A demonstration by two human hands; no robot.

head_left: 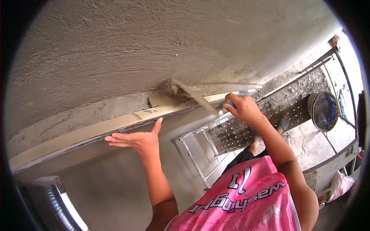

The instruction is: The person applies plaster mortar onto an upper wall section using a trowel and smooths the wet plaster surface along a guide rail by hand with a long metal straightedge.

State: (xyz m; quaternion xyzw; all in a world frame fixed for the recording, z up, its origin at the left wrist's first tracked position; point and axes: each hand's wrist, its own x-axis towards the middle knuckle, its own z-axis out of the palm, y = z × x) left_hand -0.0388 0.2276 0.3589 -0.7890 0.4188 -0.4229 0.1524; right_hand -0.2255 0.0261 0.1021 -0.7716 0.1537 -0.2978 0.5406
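Note:
My right hand grips the handle of a mortar-coated trowel, seen nearly edge-on. Its blade reaches over a long straightedge towards the plastered surface. A wet mortar patch lies by the blade, along the strip beside the straightedge. Flat and with thumb raised, my left hand is at the straightedge's lower edge; its thumb and fingertips appear to touch it. Nothing is in that hand. Rough grey plaster covers the surface beyond.
Below me is a perforated scaffold platform, dirty with mortar, where my sandalled feet stand. A bucket sits at its right, near metal frame rails. A white bag lies lower right. A window-like opening shows lower left.

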